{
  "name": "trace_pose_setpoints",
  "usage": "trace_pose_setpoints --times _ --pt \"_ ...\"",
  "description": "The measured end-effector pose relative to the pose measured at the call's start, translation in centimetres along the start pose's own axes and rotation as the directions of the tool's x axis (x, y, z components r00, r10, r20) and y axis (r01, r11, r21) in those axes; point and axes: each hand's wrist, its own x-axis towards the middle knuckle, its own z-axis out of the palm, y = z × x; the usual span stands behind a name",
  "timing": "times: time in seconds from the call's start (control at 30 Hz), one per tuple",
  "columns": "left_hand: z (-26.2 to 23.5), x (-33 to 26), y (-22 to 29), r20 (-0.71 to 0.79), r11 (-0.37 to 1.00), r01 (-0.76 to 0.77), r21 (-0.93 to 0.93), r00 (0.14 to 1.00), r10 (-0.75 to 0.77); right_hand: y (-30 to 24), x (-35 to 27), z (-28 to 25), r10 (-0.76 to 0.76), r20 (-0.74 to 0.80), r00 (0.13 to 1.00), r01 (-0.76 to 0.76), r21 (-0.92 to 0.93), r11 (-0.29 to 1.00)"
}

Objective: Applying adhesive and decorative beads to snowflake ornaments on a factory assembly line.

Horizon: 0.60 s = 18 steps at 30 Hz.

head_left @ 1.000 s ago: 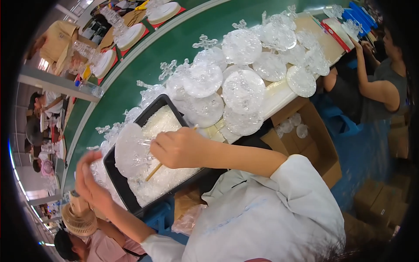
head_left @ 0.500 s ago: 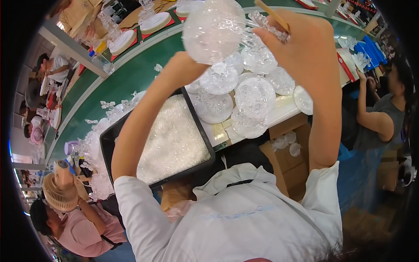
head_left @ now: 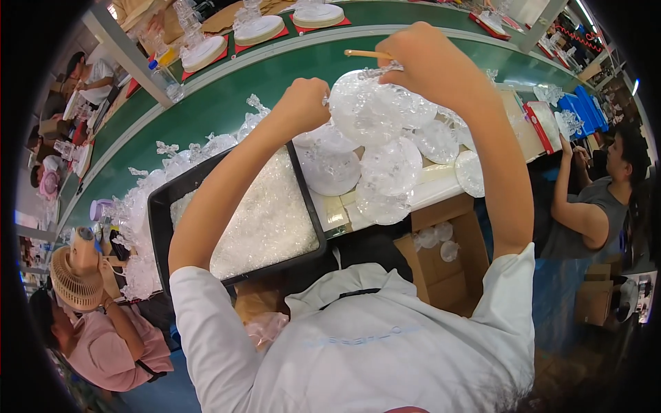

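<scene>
Disc of clear plastic held up in both hands over the table.

You hold the disc [head_left: 368,103] raised between your hands, above the pile of like discs [head_left: 385,168] and to the right of the black tray [head_left: 160,206] of clear bits. Your left hand [head_left: 303,103] has its grip closed on the disc's left rim; your right hand [head_left: 420,58] has its grip closed at the top rim, with a thin wooden stick [head_left: 368,54] jutting left from the fingers. The disc looks light, thin and stiff, probably brittle at the ornate edges and slick to bare fingers. Judging by that, take it by the rim with fingertips on opposite sides, not across the flat face, and don't squeeze hard or flex it. A green belt [head_left: 227,96] runs beyond the table.
</scene>
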Motion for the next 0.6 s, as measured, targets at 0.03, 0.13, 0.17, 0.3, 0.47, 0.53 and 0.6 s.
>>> trace_pose_setpoints --times 0.03,0.13,0.17,0.3,0.47,0.53,0.6 --pt "-0.1 0.0 -0.1 0.015 1.000 0.002 0.000 1.000 -0.002 0.1 0.5 0.4 0.006 0.029 1.000 -0.007 0.042 0.999" --pt "-0.6 -0.5 -0.2 0.030 0.998 0.024 -0.066 0.999 -0.022 0.2 1.5 1.0 -0.044 0.024 0.999 0.043 0.029 0.999" --pt "-0.8 -0.7 -0.2 0.031 0.995 0.034 -0.098 0.999 -0.031 0.3 1.7 1.2 -0.070 0.008 0.997 0.070 0.002 0.998" --pt "-1.6 -1.7 0.0 -0.003 0.976 -0.113 -0.184 0.993 0.115 0.4 2.7 1.5 -0.049 0.055 0.997 0.047 0.051 0.998" --pt "-1.5 -2.4 -0.8 -0.012 0.959 -0.173 -0.224 0.985 0.174 0.2 2.9 2.5 -0.028 0.142 0.989 0.016 0.084 0.996" --pt "-1.2 -2.4 -1.2 -0.056 0.939 -0.218 -0.267 0.976 0.211 0.2 3.0 2.7 -0.029 0.196 0.980 0.016 0.071 0.997" --pt "-1.1 -2.2 -1.7 -0.025 0.940 -0.184 -0.288 0.982 0.185 0.1 3.0 2.7 -0.005 0.259 0.966 -0.010 0.059 0.998"
